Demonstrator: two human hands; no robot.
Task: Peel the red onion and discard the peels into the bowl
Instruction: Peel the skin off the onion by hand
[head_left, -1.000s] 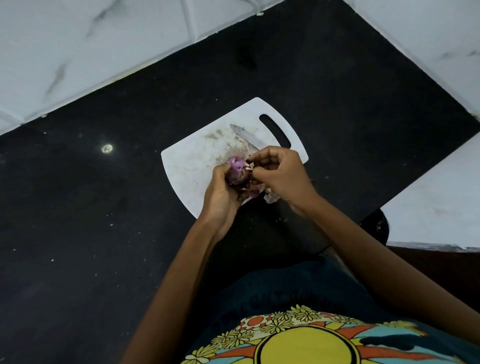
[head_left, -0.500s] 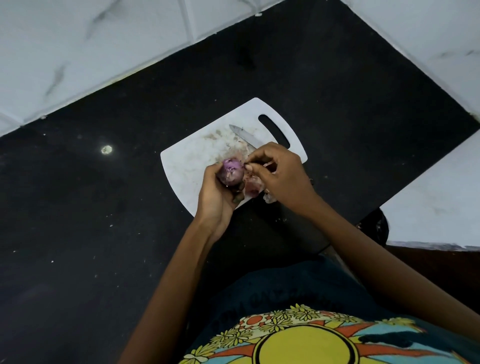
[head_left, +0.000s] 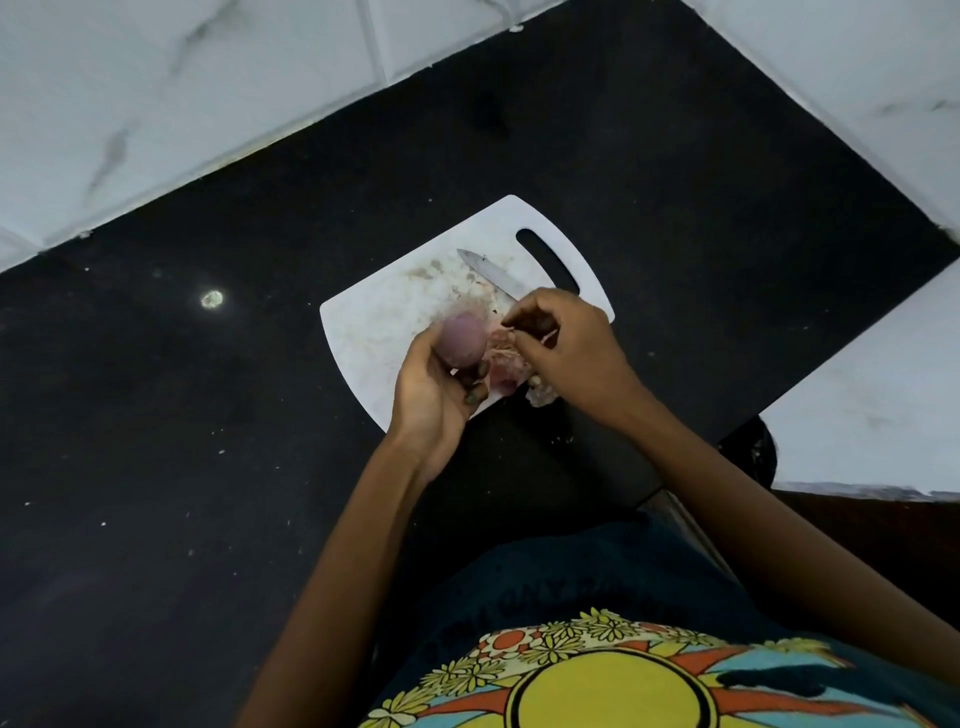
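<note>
Left hand (head_left: 426, 395) curled round the red onion (head_left: 462, 340), held over the near edge of the white cutting board (head_left: 384, 322). Right hand (head_left: 566, 348) just beside it, pinching a peel strip (head_left: 511, 353). Knife (head_left: 488, 273) flat on the board behind.

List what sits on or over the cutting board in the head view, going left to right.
left hand → red onion → loose peels → right hand. The knife overlaps several of these, so it is left out.

Knife (head_left: 491, 274) on white cutting board (head_left: 384, 317)
</note>
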